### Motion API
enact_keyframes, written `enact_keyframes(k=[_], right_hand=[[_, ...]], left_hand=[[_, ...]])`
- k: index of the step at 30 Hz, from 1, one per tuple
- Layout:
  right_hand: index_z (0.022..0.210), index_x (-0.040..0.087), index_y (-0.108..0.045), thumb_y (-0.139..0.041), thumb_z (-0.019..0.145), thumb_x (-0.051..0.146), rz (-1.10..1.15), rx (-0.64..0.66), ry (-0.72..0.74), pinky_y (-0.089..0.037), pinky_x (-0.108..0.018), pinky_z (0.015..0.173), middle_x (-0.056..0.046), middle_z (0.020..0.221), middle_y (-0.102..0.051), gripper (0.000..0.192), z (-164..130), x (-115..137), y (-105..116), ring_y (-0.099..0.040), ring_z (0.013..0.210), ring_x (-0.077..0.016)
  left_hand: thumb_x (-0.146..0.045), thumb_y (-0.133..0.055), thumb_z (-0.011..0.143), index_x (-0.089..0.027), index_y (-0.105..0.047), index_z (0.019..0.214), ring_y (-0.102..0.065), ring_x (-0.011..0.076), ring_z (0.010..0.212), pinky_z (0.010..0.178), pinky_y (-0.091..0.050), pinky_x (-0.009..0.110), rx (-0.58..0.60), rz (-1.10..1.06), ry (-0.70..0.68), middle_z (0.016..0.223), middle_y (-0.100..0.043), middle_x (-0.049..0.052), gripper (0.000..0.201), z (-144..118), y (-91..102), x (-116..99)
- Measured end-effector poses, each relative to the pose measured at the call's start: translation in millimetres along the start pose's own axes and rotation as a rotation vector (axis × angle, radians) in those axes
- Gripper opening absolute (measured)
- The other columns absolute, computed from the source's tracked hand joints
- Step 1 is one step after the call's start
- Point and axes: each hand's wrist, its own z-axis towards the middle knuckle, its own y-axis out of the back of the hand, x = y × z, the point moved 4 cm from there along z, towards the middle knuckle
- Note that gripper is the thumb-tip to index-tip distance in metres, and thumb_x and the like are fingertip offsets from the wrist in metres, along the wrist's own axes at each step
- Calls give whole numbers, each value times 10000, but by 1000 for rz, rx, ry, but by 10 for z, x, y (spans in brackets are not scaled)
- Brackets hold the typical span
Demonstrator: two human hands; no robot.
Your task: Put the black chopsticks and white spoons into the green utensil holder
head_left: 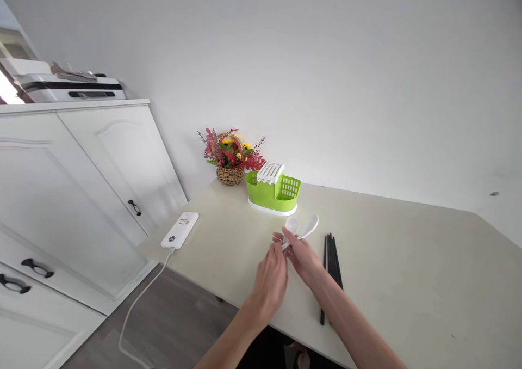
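Note:
Two white soup spoons, one with its bowl facing up and one turned on its side, are held together over the table. My right hand is closed around their handles, thumb on top. My left hand meets it at the handle ends, its fingers curled there and partly hidden. Just right of my hands lie several black chopsticks, partly covered by my right forearm. Beyond the spoons stands a green utensil basket with a white slotted top and white base.
A wicker basket of artificial flowers stands behind the green one, near the wall. A white power bank lies at the table's left edge, its cable hanging to the floor. White cabinets stand at left, a printer-like device on top.

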Motion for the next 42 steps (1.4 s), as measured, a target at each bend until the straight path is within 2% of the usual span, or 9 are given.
enact_keyframes(k=[4,8,14,17,23,28,31,35,42], right_hand=[[912,189,-721,-876,678,592,126,42,0,-559,-340,946,-95,1000,-791,491,-55,72,64,-711,1060,-256],[884,195,-705,-899,689,539,179,45,12,-560,-335,931,-54,901,-780,441,-114,169,164,-723,1039,-250],[799,223,-634,-910,693,513,204,19,45,-574,-326,881,17,690,-661,414,-170,291,362,-747,1001,-257],[788,231,-612,-876,728,547,155,-7,65,-588,-335,812,21,649,-616,416,-184,372,594,-749,962,-271],[812,218,-620,-873,748,522,98,-95,56,-581,-298,732,15,723,-614,401,-327,608,1256,-714,838,-212],[769,221,-540,-823,795,544,-81,-158,-78,-450,-246,515,59,629,-490,430,-556,692,1741,-498,547,-105],[776,235,-500,-690,878,587,-379,-254,-102,-340,-241,453,94,562,-381,413,-658,677,2023,-350,467,-86],[758,249,-444,-613,908,521,-705,-396,-87,-366,-263,484,77,551,-426,353,-734,610,2328,-391,469,-100],[818,266,-435,-557,905,516,-865,-448,-29,-416,-277,513,65,593,-491,292,-761,475,2503,-474,496,-126]], left_hand=[[-128,-302,1032,-154,-441,1377,-694,299,1114,893,-586,432,-46,-17,-72,1223,-672,172,373,25,34,-184],[-205,-298,1071,-169,-437,1364,-699,305,1120,891,-597,459,-90,-104,-130,1196,-688,161,327,42,49,-320],[-250,-318,1081,-229,-257,1543,-632,315,1281,951,-597,486,-109,-382,-242,1439,-579,175,467,-31,-46,-508],[-316,-407,1073,-244,-190,1589,-601,309,1303,998,-577,485,-78,-433,-320,1446,-554,175,564,-92,-108,-579],[-426,-450,1064,-198,-399,1432,-638,248,1027,931,-574,444,3,-437,-331,1129,-612,114,435,-118,-193,-537],[-411,-416,1079,-215,-519,1279,-627,210,996,925,-560,400,57,-493,-300,1091,-614,83,299,-90,-312,-420],[-384,-421,1078,-215,-554,1239,-630,202,990,931,-554,389,60,-531,-274,1083,-624,77,269,-81,-367,-349],[-351,-434,1071,-219,-587,1192,-634,199,976,919,-555,377,41,-580,-241,1056,-636,72,235,-68,-376,-291],[-315,-432,1062,-223,-595,1157,-641,198,960,900,-560,369,45,-583,-249,1038,-645,72,210,-65,-363,-293]])
